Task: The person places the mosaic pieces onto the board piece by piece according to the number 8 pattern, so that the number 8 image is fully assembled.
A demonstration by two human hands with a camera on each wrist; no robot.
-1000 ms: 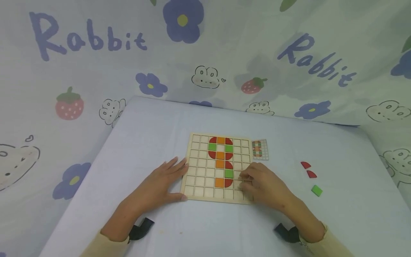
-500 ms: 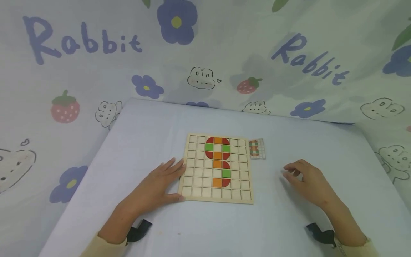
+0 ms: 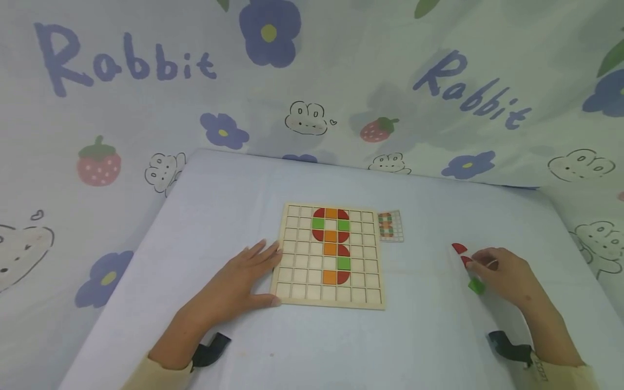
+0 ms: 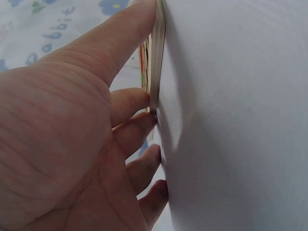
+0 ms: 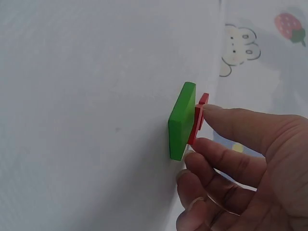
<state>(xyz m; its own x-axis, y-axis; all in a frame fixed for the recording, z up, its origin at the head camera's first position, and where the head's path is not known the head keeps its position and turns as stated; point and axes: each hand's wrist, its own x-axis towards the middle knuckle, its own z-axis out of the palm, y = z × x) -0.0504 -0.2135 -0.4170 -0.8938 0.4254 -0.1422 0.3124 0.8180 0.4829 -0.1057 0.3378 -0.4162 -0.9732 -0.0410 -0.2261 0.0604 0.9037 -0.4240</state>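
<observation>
My left hand (image 3: 244, 276) lies at the left edge of a square wooden grid board (image 3: 298, 292), its spread thumb and fingers touching that edge. In the left wrist view the thumb and fingertips meet the board's side. Red quarter-circles, orange squares and green squares fill some middle cells of the board. Off to the right, my right hand (image 3: 504, 275) pinches a red quarter-circle piece (image 3: 466, 261) between thumb and index finger, at table level. Another red quarter-circle piece (image 3: 459, 248) lies just beyond it. A green square tile (image 5: 182, 122) sits close by, nearer the person.
A small pattern card (image 3: 391, 226) with a coloured grid design lies against the board's upper right edge. White cloth covers the table (image 3: 414, 336). Behind it hangs a printed curtain (image 3: 312, 70) with rabbits, flowers and strawberries.
My right hand has moved from the board's right side across to the loose pieces, and its thumb and finger have closed on a red quarter-circle. The left hand stays at the board.
</observation>
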